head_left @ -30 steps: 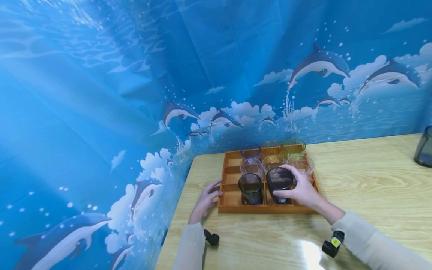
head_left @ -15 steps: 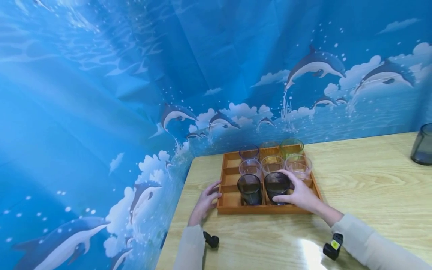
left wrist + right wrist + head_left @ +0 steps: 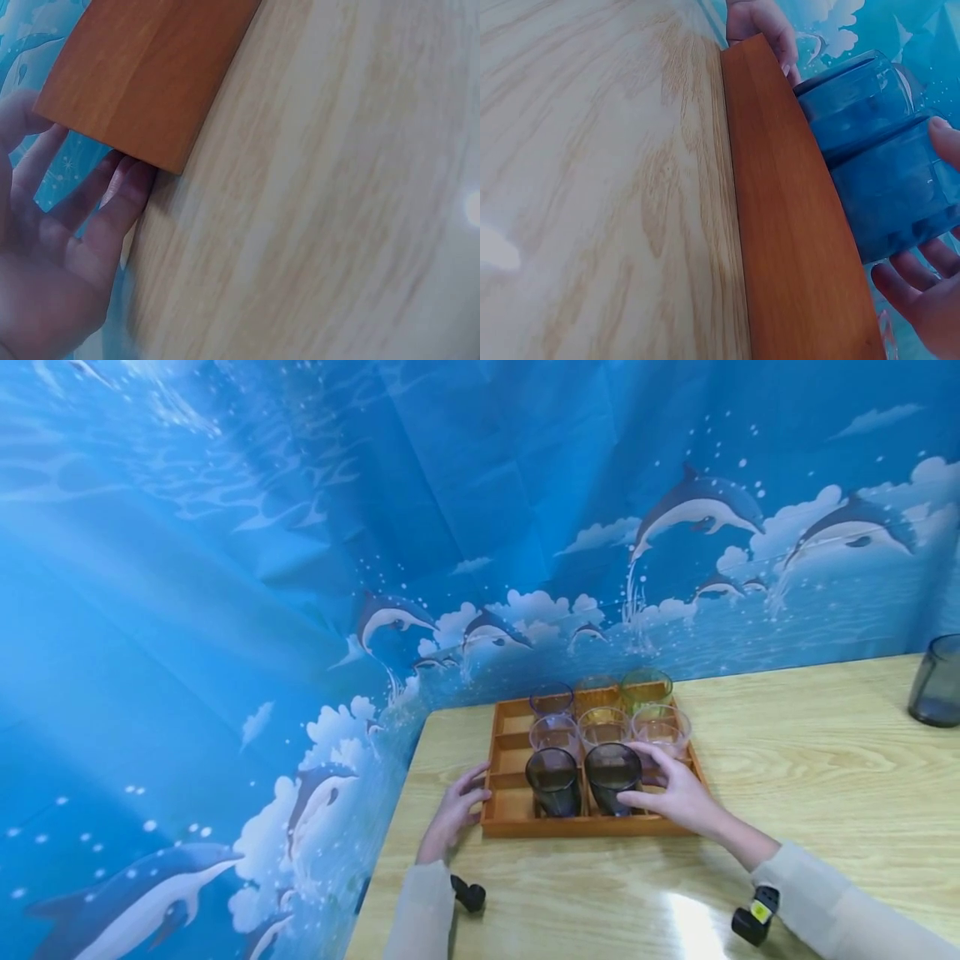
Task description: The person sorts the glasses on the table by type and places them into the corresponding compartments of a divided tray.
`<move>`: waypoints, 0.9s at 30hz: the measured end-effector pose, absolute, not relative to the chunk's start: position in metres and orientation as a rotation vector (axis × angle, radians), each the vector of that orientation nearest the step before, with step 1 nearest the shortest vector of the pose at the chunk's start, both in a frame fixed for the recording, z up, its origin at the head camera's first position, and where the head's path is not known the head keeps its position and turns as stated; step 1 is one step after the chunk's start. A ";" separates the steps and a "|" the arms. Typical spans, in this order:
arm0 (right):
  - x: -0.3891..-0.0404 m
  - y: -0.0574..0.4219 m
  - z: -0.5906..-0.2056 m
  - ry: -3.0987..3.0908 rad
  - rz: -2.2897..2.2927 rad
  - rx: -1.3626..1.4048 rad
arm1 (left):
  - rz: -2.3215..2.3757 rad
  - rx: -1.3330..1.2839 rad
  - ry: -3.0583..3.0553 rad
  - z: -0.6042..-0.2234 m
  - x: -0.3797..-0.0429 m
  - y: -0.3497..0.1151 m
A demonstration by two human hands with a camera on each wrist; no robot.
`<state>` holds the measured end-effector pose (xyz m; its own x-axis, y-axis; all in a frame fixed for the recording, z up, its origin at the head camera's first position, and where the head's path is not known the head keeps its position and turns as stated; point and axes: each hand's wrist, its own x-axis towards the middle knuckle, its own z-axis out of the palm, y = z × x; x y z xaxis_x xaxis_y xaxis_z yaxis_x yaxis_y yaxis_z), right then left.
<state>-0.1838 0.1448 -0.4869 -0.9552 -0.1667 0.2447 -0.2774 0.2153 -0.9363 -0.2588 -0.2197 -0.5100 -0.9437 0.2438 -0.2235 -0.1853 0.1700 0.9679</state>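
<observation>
A dark grey glass tumbler [image 3: 613, 778] stands in a front compartment of the wooden divided tray [image 3: 600, 827]. My right hand [image 3: 682, 793] is at its right side, thumb and fingers spread loosely about it, the thumb near the front. In the right wrist view the thumb [image 3: 946, 142] overlaps the tumbler; whether it touches is unclear. A matching dark tumbler [image 3: 555, 783] stands just to the left. My left hand [image 3: 453, 810] rests its fingertips against the tray's left side, and the left wrist view shows these fingers [image 3: 124, 199] at the tray's corner.
Behind the dark tumblers, several clear and tinted glasses, including a yellow one [image 3: 604, 727] and a green one [image 3: 646, 689], stand in the tray. Another dark glass [image 3: 937, 685] is at the table's far right. A blue dolphin backdrop [image 3: 480, 527] borders the wood-grain table [image 3: 810, 760].
The right tumbler has settled lower into its compartment. My right hand has loosened and drawn slightly to the right of it. My left hand stays at the tray's side.
</observation>
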 end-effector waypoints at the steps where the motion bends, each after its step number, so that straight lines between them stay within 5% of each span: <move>1: -0.183 0.146 -0.487 -2.377 1.849 0.432 | 1.839 0.055 2.121 -0.513 -0.260 -0.220; 27: -0.170 0.209 -0.486 -2.373 1.644 0.341 | 1.838 0.024 2.174 -0.531 -0.267 -0.222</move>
